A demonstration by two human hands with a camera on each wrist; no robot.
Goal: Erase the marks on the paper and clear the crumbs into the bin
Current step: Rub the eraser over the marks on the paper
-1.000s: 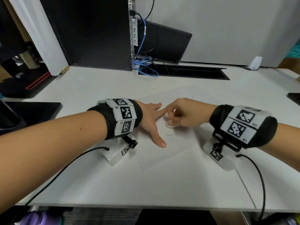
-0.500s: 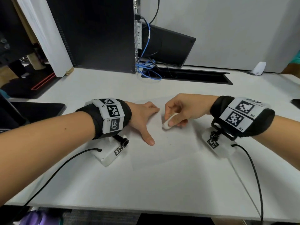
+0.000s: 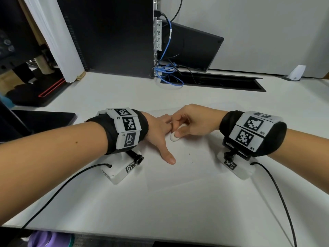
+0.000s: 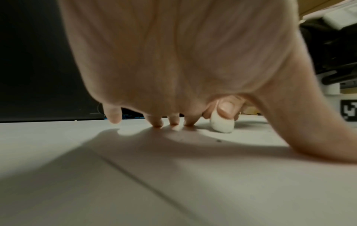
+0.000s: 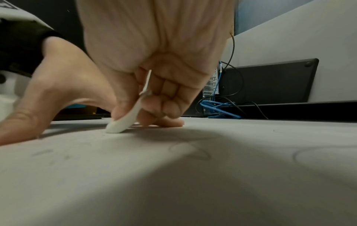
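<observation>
A white sheet of paper (image 3: pixel 187 164) lies flat on the white desk (image 3: pixel 178 207). My left hand (image 3: pixel 161 134) rests on the sheet with fingers spread, thumb pointing toward me. My right hand (image 3: pixel 188 122) pinches a small white eraser (image 3: pixel 174 137) between thumb and fingers, its tip down on the paper just right of my left index finger. The eraser (image 4: pixel 222 125) stands beside my left fingertips (image 4: pixel 173 123) in the left wrist view. Faint pencil marks (image 5: pixel 193 151) and dark crumbs (image 3: pixel 190 157) lie on the sheet near the eraser (image 5: pixel 121 123).
A black computer tower (image 3: pixel 114 34) with blue cables (image 3: pixel 167 73) stands at the back, beside a long black cable slot (image 3: pixel 222 82). A dark flat device (image 3: pixel 44 118) lies at the left. Wrist-camera cables (image 3: pixel 277 193) trail over the desk's front. No bin is in view.
My right hand rubbed the eraser back and forth: out to the right half a second ago, now back against my left index finger. My left hand stayed pressed on the paper.
</observation>
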